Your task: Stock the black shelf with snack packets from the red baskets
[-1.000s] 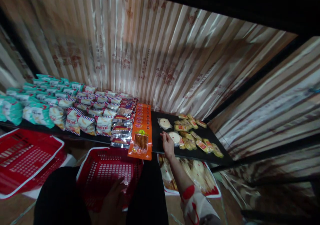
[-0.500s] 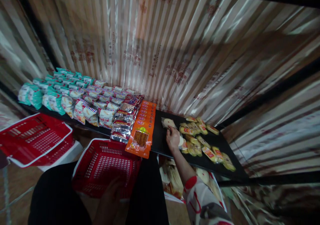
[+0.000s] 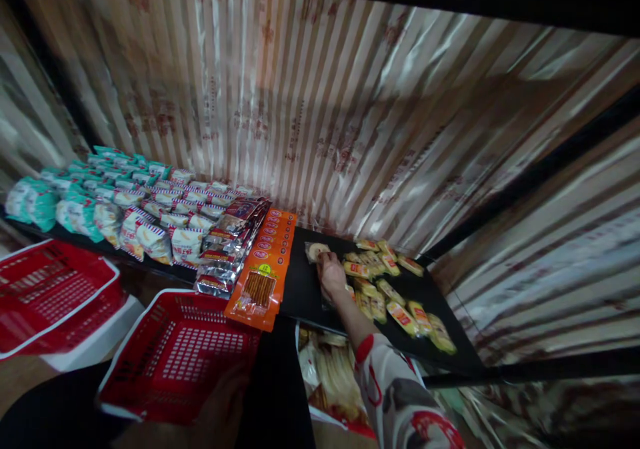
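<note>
My right hand (image 3: 333,274) reaches over the black shelf (image 3: 301,302), fingertips closed on the edge of a clear packet with pale round crackers (image 3: 316,251). The packet lies flat near the shelf's back edge. Under the wrist a bit of another clear wrapper shows, mostly hidden. Just right of this hand lie several yellow snack packets (image 3: 371,300). On its left, flat orange snack packets (image 3: 263,266) overlap in a stack. My left hand (image 3: 225,396) is low and in deep shadow, at the right side of a red basket (image 3: 173,294); its fingers are too dark to make out.
Teal snack bags (image 3: 80,212), white-and-red snack bags (image 3: 153,236) and silver packets (image 3: 217,259) stand in rows along the left of the shelf. Another red basket (image 3: 55,296) is at the far left. Below the shelf sits an open bag of packed snacks (image 3: 333,376). Black posts frame the right (image 3: 525,182).
The view has turned a little, so everything appears further left. My right hand stays at the round-cracker packet, its fingers shifted slightly on it.
</note>
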`<action>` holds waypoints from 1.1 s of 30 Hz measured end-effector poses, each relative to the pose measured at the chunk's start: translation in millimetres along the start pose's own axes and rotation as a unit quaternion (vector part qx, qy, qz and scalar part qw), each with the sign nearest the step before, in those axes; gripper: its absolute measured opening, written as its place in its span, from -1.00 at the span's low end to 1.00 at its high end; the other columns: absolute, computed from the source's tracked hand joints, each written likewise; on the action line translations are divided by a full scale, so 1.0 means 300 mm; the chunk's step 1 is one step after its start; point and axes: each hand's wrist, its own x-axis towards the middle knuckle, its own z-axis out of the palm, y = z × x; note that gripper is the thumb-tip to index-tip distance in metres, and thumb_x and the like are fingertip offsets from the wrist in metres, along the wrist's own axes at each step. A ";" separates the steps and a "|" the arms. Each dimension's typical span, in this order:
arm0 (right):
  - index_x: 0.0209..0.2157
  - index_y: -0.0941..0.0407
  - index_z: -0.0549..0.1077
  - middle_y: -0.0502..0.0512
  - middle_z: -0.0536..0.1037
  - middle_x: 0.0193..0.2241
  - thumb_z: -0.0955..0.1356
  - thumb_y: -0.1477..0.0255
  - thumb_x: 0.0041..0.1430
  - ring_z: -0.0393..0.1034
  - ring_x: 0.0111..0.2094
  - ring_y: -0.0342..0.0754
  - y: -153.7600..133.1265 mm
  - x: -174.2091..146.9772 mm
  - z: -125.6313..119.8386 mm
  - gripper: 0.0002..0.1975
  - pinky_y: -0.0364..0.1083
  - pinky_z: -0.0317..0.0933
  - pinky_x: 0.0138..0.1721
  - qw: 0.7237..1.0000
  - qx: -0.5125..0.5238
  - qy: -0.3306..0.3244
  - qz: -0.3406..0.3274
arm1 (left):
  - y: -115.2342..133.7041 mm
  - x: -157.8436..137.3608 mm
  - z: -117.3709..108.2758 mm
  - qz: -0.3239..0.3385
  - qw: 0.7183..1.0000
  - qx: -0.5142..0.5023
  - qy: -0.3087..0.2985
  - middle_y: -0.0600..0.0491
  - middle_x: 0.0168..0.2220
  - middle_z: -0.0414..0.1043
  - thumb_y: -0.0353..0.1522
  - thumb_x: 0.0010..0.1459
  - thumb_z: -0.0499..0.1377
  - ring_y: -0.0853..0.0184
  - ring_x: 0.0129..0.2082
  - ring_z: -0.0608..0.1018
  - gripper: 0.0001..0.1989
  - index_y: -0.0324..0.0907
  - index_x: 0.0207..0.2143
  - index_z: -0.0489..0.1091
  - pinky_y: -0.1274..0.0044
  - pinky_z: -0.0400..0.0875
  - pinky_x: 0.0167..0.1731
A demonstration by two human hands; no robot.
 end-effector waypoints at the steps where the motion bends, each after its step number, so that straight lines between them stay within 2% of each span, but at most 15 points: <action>1: -0.09 0.13 0.39 0.22 0.42 -0.05 0.20 0.47 0.20 0.36 -0.15 -0.02 0.001 0.006 -0.008 -0.73 -0.10 0.14 -0.13 1.000 -0.007 -0.010 0.000 | 0.018 0.014 0.006 0.006 1.000 -0.003 -0.004 -0.02 -0.12 0.52 -0.38 0.11 0.02 0.29 -0.14 0.56 -0.73 -0.10 -0.26 0.51 0.49 0.50 -0.14; 4: -0.18 0.12 0.42 0.18 0.48 -0.16 0.16 0.44 0.25 0.38 -0.20 -0.05 0.015 0.018 -0.026 -0.76 -0.14 0.14 -0.22 1.000 -0.018 -0.024 0.000 | 0.083 0.066 0.012 0.007 1.000 -0.012 -0.017 -0.02 -0.12 0.52 -0.43 0.09 0.01 0.29 -0.10 0.55 -0.72 -0.09 -0.26 0.50 0.48 0.47 -0.10; 8: -0.20 0.16 0.41 0.19 0.50 -0.22 0.18 0.48 0.22 0.37 -0.17 -0.05 0.050 0.021 -0.034 -0.78 -0.14 0.15 -0.14 0.999 0.014 -0.027 -0.028 | 0.169 0.139 0.014 0.004 0.999 -0.025 -0.035 -0.03 -0.12 0.52 -0.46 0.07 -0.01 0.30 -0.11 0.55 -0.70 -0.10 -0.28 0.49 0.45 0.46 -0.07; 11: -0.10 0.17 0.40 0.21 0.46 -0.08 0.21 0.47 0.19 0.29 -0.02 -0.03 0.063 0.025 -0.021 -0.74 -0.11 0.10 0.01 0.996 0.048 -0.020 -0.074 | 0.208 0.170 0.028 0.024 0.998 -0.037 -0.055 -0.04 -0.09 0.50 -0.47 0.07 -0.01 0.30 -0.10 0.55 -0.70 -0.11 -0.28 0.49 0.45 0.47 -0.09; 13: 0.02 0.15 0.34 0.21 0.36 0.07 0.24 0.42 0.17 0.15 0.12 0.01 0.056 0.037 -0.005 -0.63 -0.05 0.01 0.11 0.995 0.046 -0.014 -0.086 | 0.216 0.176 0.042 0.041 0.996 -0.044 -0.071 -0.05 -0.08 0.49 -0.49 0.08 -0.02 0.30 -0.10 0.54 -0.70 -0.12 -0.28 0.48 0.46 0.47 -0.10; 15: 0.11 0.14 0.27 0.20 0.27 0.15 0.28 0.40 0.14 0.03 0.20 0.03 0.038 0.054 0.012 -0.53 0.00 -0.06 0.16 0.996 0.031 -0.029 -0.080 | 0.210 0.176 0.055 0.056 0.993 -0.051 -0.091 -0.06 -0.05 0.48 -0.50 0.09 -0.03 0.31 -0.08 0.53 -0.69 -0.12 -0.26 0.48 0.48 0.46 -0.09; 17: 0.13 0.10 0.25 0.18 0.24 0.17 0.30 0.41 0.11 -0.01 0.21 0.06 0.016 0.070 0.025 -0.49 0.01 -0.05 0.14 0.997 0.017 -0.048 -0.064 | 0.196 0.178 0.061 0.067 0.990 -0.056 -0.110 -0.05 -0.03 0.46 -0.50 0.10 -0.03 0.32 -0.05 0.52 -0.69 -0.12 -0.24 0.47 0.50 0.45 -0.07; 22: 0.06 0.07 0.33 0.20 0.32 0.10 0.28 0.42 0.11 0.10 0.13 0.10 -0.015 0.076 0.036 -0.57 0.03 0.01 0.09 0.999 0.006 -0.038 -0.038 | 0.182 0.203 0.053 0.056 0.990 -0.041 -0.122 -0.05 -0.03 0.46 -0.52 0.08 -0.03 0.32 -0.05 0.51 -0.67 -0.13 -0.24 0.47 0.50 0.44 -0.06; 26: 0.04 0.09 0.37 0.20 0.36 0.08 0.23 0.39 0.18 0.12 0.14 0.08 0.011 0.073 0.032 -0.62 0.02 0.01 0.12 0.996 0.036 -0.028 -0.071 | 0.207 0.243 0.060 0.049 0.991 -0.046 -0.114 -0.04 -0.06 0.48 -0.53 0.06 -0.04 0.32 -0.07 0.53 -0.67 -0.12 -0.27 0.47 0.48 0.45 -0.08; 30: -0.01 0.13 0.42 0.18 0.44 0.01 0.16 0.37 0.23 0.25 0.07 0.00 0.054 0.094 0.014 -0.62 -0.02 0.04 0.12 0.987 0.141 0.001 -0.078 | 0.247 0.314 0.082 0.054 0.992 -0.065 -0.092 -0.03 -0.06 0.48 -0.51 0.08 -0.05 0.32 -0.05 0.52 -0.68 -0.12 -0.27 0.47 0.47 0.43 -0.04; 33: -0.06 0.10 0.44 0.14 0.51 -0.09 0.14 0.29 0.23 0.34 -0.02 0.00 0.086 0.114 -0.017 -0.61 -0.01 0.14 0.05 0.968 0.244 0.048 -0.045 | 0.287 0.390 0.098 0.067 0.990 -0.083 -0.097 -0.04 -0.04 0.47 -0.50 0.09 -0.05 0.31 -0.03 0.50 -0.69 -0.14 -0.27 0.46 0.44 0.41 -0.01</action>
